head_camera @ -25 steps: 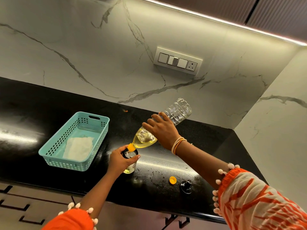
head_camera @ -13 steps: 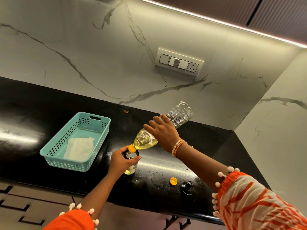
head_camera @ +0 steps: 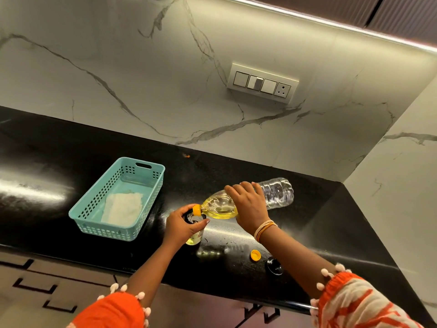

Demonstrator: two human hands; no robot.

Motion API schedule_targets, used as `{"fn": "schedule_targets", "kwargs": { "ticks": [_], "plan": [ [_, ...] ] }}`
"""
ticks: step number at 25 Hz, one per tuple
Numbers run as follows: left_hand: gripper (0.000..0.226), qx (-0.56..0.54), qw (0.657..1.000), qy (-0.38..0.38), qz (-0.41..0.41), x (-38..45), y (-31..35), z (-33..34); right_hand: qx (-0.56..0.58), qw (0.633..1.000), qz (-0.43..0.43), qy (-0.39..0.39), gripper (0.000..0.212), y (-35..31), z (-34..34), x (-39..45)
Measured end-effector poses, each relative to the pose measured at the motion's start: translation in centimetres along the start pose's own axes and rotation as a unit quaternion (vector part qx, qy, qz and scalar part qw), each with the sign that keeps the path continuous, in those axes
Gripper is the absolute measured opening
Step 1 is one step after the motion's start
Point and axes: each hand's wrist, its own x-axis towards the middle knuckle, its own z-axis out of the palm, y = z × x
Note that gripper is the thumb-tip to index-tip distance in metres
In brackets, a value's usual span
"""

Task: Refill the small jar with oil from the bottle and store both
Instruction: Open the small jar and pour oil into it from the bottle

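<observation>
My right hand [head_camera: 248, 207] grips a clear plastic oil bottle [head_camera: 275, 192] that lies nearly level, its orange neck [head_camera: 196, 210] over the mouth of the small glass jar [head_camera: 195, 235]. Yellow oil has pooled toward the neck. My left hand [head_camera: 181, 227] is wrapped around the jar, which stands upright on the black counter [head_camera: 319, 228] with a little oil at its bottom. The bottle's orange cap [head_camera: 255, 254] and the jar's black lid [head_camera: 274, 268] lie on the counter near the front edge, to the right of the jar.
A teal plastic basket [head_camera: 151, 200] with a white cloth [head_camera: 123, 209] inside stands on the counter left of the jar. A marble wall with a switch panel [head_camera: 262, 83] rises behind. A side wall closes off the counter's right end.
The bottle has tipped lower, from a steep slant to almost level, and its base has swung down to the right. The left hand still holds the jar in place.
</observation>
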Motion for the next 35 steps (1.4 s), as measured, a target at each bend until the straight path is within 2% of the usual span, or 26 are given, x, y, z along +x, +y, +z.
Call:
{"fn": "schedule_targets", "kwargs": {
  "ticks": [5,15,22,28,30,32,35],
  "plan": [
    [0.045,-0.003,1.0,0.002,-0.002,0.1,-0.1,0.0,0.052,0.997,0.063,-0.013,0.066,0.0,1.3,-1.5],
    [0.047,0.001,1.0,-0.001,0.002,0.0,0.3,0.0,0.111,0.987,0.111,-0.018,0.07,-0.7,2.2,-2.8],
    [0.048,0.004,1.0,0.007,-0.021,0.0,-0.1,0.1,0.205,0.966,0.154,-0.038,0.077,-1.7,1.7,-2.6],
    [0.043,0.002,1.0,-0.003,0.015,0.0,-0.3,-0.1,0.305,0.936,0.174,-0.019,0.074,-2.3,0.6,-1.8],
    [0.048,0.002,1.0,-0.003,0.013,0.0,-0.4,-0.2,0.346,0.92,0.182,-0.001,0.075,-2.3,0.2,-1.4],
    [0.056,0.0,1.0,-0.002,0.007,0.1,-0.5,-0.1,0.409,0.893,0.187,0.018,0.075,-2.1,-0.5,-0.9],
    [0.055,0.004,1.0,0.0,0.004,0.2,-0.6,-0.1,0.496,0.844,0.203,0.039,0.069,-1.9,-1.4,-0.4]
  ]
}}
